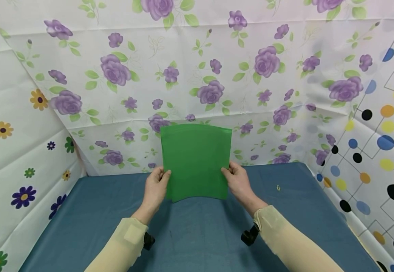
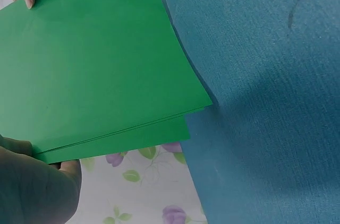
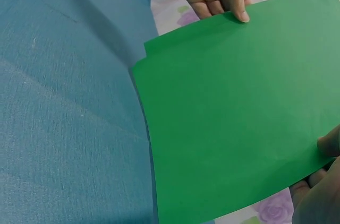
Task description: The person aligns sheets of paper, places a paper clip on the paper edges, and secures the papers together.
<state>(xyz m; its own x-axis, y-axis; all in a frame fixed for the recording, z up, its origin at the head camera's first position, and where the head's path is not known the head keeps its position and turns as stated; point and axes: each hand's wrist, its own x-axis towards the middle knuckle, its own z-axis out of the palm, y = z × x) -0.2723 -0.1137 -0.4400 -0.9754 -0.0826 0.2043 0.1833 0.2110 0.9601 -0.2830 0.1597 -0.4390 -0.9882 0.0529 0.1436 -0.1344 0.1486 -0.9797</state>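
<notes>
Several green sheets of paper point(image 1: 197, 162) stand upright in the head view, held between both hands just above the blue table. My left hand point(image 1: 157, 184) pinches their left edge, thumb in front and fingers behind. On the opposite edge, my right hand point(image 1: 238, 180) pinches them the same way. The left wrist view shows the green sheets point(image 2: 101, 59) slightly fanned, one edge sticking out past the others near the left hand point(image 2: 40, 187). In the right wrist view a corner of a rear sheet juts beyond the front green sheet point(image 3: 234, 112).
A small paper clip point(image 1: 278, 188) lies on the blue tablecloth point(image 1: 197, 234) to the right. Behind the table hangs a floral cloth point(image 1: 183, 45). Patterned cloths close off the left and right sides. A black wrist camera point(image 1: 250, 235) sits under the right forearm, another under the left.
</notes>
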